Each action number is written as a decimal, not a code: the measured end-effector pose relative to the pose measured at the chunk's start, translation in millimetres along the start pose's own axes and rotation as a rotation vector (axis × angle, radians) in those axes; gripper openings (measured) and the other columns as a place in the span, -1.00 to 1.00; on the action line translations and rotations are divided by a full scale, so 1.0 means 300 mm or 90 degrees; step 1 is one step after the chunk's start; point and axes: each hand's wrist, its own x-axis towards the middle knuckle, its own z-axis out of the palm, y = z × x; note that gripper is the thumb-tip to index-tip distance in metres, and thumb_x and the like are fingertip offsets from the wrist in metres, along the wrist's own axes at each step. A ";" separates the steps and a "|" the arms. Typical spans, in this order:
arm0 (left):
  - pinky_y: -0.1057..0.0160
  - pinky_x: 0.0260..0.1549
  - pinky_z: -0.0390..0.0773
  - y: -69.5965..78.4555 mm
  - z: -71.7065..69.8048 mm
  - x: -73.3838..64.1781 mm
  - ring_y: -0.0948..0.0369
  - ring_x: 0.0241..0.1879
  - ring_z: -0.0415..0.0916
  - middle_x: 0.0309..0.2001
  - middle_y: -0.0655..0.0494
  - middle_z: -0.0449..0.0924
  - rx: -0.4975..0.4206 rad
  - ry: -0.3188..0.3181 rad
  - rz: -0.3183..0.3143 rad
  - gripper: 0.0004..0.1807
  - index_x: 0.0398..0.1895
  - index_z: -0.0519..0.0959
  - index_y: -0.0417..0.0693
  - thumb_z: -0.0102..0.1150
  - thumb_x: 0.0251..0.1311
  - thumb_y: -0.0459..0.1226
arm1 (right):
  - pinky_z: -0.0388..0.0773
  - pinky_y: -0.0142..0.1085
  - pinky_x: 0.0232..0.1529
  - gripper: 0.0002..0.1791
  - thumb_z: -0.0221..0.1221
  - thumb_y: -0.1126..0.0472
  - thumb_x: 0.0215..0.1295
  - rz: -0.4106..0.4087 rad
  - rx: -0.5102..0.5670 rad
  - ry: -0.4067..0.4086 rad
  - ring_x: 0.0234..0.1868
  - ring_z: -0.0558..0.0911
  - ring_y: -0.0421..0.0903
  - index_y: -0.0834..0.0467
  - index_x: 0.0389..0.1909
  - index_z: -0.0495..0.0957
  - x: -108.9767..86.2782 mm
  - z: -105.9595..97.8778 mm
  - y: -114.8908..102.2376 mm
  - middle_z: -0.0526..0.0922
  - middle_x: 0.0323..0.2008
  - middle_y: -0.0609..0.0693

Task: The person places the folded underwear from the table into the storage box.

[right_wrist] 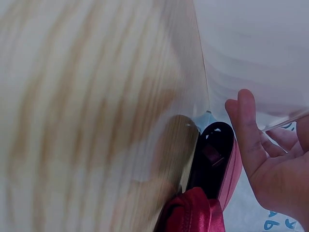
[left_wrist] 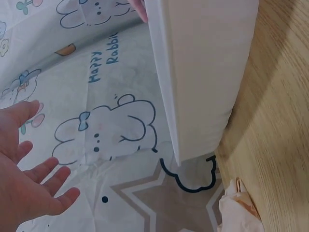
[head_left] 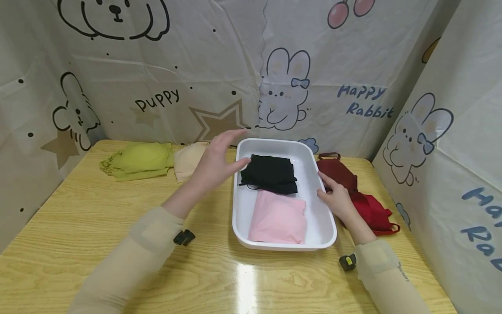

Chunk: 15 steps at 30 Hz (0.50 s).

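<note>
White tray (head_left: 317, 222): right hand (head_left: 336, 198) grips its right edge, probably to steady it. Left hand (head_left: 215, 162) hovers empty, fingers spread.

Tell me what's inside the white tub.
Inside the white tub lie a black folded cloth toward the far end and a pink cloth nearer. Whatever is under them is covered and can't be seen.
</note>
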 end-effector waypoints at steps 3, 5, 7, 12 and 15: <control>0.09 0.31 0.23 -0.006 -0.015 -0.006 0.12 0.32 0.20 0.31 0.13 0.31 -0.003 0.010 -0.005 -0.29 0.35 0.28 0.12 0.32 0.11 -0.12 | 0.57 -0.07 -0.05 -0.34 0.08 0.22 0.29 0.000 0.001 -0.003 -0.13 0.53 0.10 0.09 0.42 0.16 -0.001 -0.001 0.001 0.50 0.10 0.28; 0.09 0.29 0.26 -0.012 -0.024 -0.012 0.12 0.31 0.22 0.32 0.14 0.31 -0.005 0.016 -0.009 -0.28 0.36 0.27 0.14 0.31 0.11 -0.11 | 0.57 -0.06 -0.04 -0.33 0.08 0.22 0.29 -0.001 0.002 -0.004 -0.12 0.53 0.10 0.09 0.42 0.15 -0.001 -0.001 0.000 0.50 0.10 0.29; 0.09 0.28 0.27 -0.018 -0.033 -0.017 0.12 0.31 0.23 0.32 0.15 0.30 -0.009 0.022 -0.013 -0.27 0.36 0.27 0.15 0.32 0.10 -0.11 | 0.57 -0.06 -0.04 -0.34 0.08 0.22 0.29 -0.001 0.001 -0.003 -0.13 0.53 0.10 0.09 0.42 0.16 -0.001 -0.001 0.000 0.50 0.09 0.28; 0.08 0.30 0.25 -0.038 -0.051 -0.032 0.15 0.32 0.21 0.32 0.19 0.29 -0.023 0.039 -0.018 -0.27 0.36 0.27 0.16 0.32 0.09 -0.10 | 0.57 -0.07 -0.05 -0.34 0.08 0.23 0.29 -0.001 -0.001 0.001 -0.14 0.54 0.09 0.09 0.42 0.16 -0.001 0.000 -0.001 0.51 0.09 0.28; 0.04 0.29 0.25 -0.049 -0.064 -0.043 0.15 0.33 0.20 0.34 0.22 0.28 -0.037 0.048 -0.023 -0.26 0.36 0.27 0.18 0.33 0.09 -0.11 | 0.58 -0.06 -0.05 -0.34 0.08 0.23 0.29 0.000 -0.001 0.001 -0.14 0.54 0.09 0.09 0.42 0.16 -0.001 0.000 -0.001 0.51 0.08 0.28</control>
